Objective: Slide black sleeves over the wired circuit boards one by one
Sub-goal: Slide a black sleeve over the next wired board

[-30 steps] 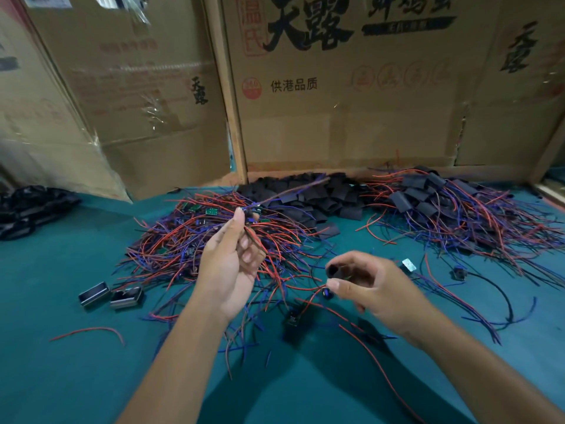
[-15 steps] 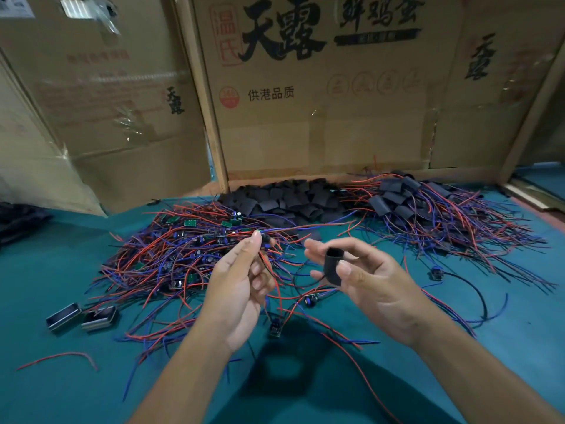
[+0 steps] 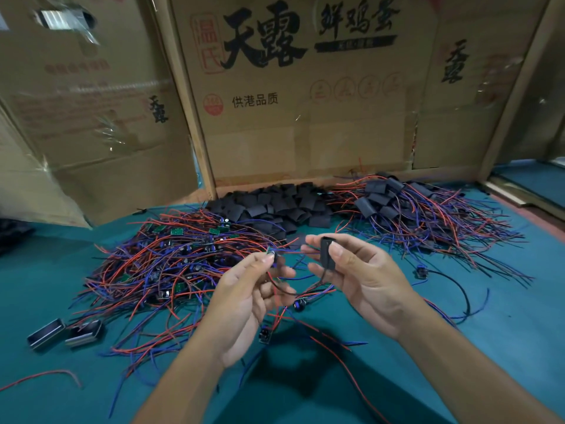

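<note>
So I've got both hands up over the teal surface (image 3: 458, 347) right now. My right hand (image 3: 363, 280) is pinching a black sleeve (image 3: 326, 253) between thumb and forefinger, held roughly upright, open end up. My left hand (image 3: 244, 301) has its fingers (image 3: 260, 264) curled around a wired circuit board (image 3: 272, 256), gripping it at the tips, with red, blue and black leads trailing down out of the palm toward the surface. Board and sleeve are near each other but apart, the board isn't in the sleeve yet. Behind my left hand is the big tangle of bare wired boards (image 3: 183, 255), little green boards poking out of the red and blue wire. Back center, against the cardboard boxes (image 3: 290, 117), sits the pile of loose sleeves (image 3: 275, 206), and to its right the heap of boards with sleeves on (image 3: 412, 209). Two small metal-looking cases (image 3: 64, 332) lie far left, can't tell what they are.
</note>
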### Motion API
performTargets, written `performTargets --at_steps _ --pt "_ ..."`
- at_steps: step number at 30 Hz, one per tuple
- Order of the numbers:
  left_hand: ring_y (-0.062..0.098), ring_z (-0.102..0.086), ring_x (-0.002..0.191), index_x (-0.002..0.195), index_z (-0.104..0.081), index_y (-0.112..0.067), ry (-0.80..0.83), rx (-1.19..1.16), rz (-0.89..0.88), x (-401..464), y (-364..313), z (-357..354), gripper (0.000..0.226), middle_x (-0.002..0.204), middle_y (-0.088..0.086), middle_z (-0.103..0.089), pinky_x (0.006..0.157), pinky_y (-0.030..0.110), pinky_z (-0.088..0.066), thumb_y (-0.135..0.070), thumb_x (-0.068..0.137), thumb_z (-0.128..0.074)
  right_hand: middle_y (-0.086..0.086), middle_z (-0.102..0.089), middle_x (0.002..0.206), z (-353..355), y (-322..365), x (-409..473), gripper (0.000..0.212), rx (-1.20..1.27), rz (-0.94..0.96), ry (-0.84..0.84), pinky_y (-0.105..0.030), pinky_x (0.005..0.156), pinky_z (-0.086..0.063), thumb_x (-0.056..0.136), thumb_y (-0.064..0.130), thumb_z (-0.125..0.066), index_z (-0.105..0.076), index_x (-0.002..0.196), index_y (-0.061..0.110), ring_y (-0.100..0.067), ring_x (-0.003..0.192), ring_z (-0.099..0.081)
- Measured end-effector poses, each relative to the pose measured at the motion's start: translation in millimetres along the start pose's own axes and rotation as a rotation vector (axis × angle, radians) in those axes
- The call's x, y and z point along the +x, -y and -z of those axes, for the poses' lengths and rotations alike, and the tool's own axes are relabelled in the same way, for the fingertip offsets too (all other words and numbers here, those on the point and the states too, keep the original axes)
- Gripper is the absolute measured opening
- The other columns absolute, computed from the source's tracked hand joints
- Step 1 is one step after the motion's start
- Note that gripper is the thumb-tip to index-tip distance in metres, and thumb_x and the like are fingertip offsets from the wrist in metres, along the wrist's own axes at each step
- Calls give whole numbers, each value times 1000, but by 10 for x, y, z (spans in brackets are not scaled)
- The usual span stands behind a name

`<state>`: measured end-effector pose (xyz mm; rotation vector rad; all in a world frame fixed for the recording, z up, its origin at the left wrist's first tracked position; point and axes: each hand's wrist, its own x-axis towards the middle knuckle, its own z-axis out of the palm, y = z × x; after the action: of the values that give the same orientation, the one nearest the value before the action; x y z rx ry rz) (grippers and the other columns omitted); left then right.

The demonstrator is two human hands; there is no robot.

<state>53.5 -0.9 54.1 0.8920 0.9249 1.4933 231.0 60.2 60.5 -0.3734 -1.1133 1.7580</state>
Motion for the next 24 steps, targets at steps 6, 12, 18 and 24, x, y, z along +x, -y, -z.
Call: performTargets --at_steps 6,12,18,24 --pt "8 -25 41 96 -70 -23 -30 415 -147 -21 -163 12 19 57 -2 -44 39 16 -22 -38 84 -73 -21 -64 123 -87 -14 -46 33 -68 -3 80 -35 85 -55 77 16 -68 -67 106 0 -31 111 -63" --pt "-1 -40 52 85 -68 -17 32 775 -268 -74 -305 155 6 61 -11 -51 51 8 -32 -19 90 -70 -24 -63 122 -107 11 -66 38 -66 -8 87 -32 84 -55 80 14 -64 -62 111 -8 -32 113 -63" --pt "10 -59 67 94 -66 -17 192 786 -187 -106 -291 150 13 79 -1 -66 65 24 -49 -10 86 -75 -19 -67 114 -116 17 -89 35 -120 -16 89 -30 82 -55 78 17 -67 -66 107 -2 -31 111 -65" --pt "4 -55 67 89 -68 -21 166 892 -336 -130 -205 47 34 75 -8 -64 62 19 -44 -54 81 -68 -23 -68 108 -96 8 -110 41 -234 -2 137 -47 95 -52 80 24 -70 -64 110 -3 -40 106 -63"
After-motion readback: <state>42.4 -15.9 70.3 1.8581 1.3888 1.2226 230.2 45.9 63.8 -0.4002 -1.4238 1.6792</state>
